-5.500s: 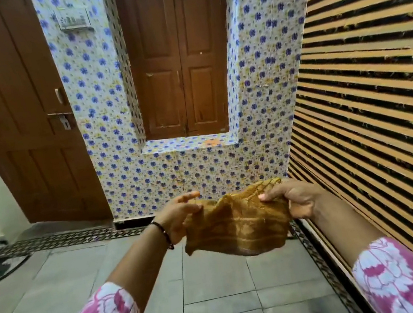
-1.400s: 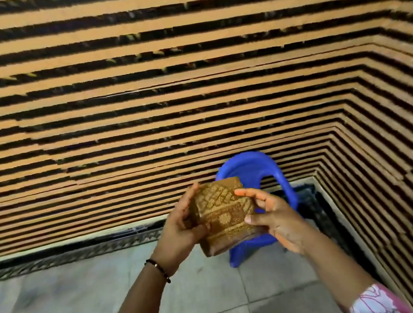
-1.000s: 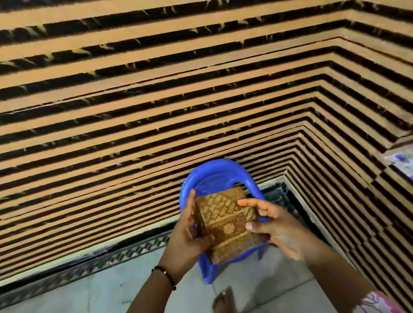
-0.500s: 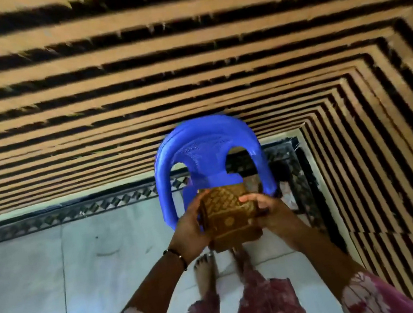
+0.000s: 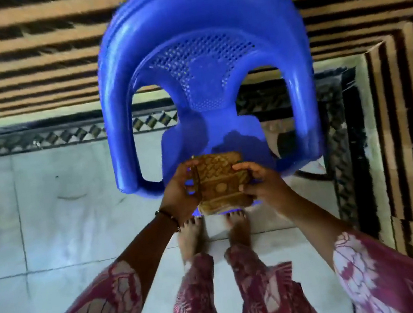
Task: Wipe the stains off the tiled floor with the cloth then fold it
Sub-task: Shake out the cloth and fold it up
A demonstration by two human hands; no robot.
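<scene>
Right, folded brown patterned cloth [image 5: 219,181] sits between both hands, held over the front edge of the blue plastic chair's [image 5: 201,58] seat; can't tell if it touches the seat. Left hand [image 5: 181,191] grips the cloth's left edge, fingers curled round it, thumb on top, beaded bracelet [image 5: 167,217] at the wrist. Right hand [image 5: 260,181] grips the right edge, fingers curled over the top, thumb hidden. Both forearms reach forward from pink floral sleeves [image 5: 370,274]. Cloth's underside and far edge not readable, motion blur softens the pattern. Chair's legs hidden under its seat and arms. Bare feet [image 5: 191,239] stand on pale tiled floor [image 5: 62,218] just before the chair, toes partly under the cloth. Striped wall [image 5: 19,58] behind, blurred; patterned border tiles [image 5: 63,136] along its base.
</scene>
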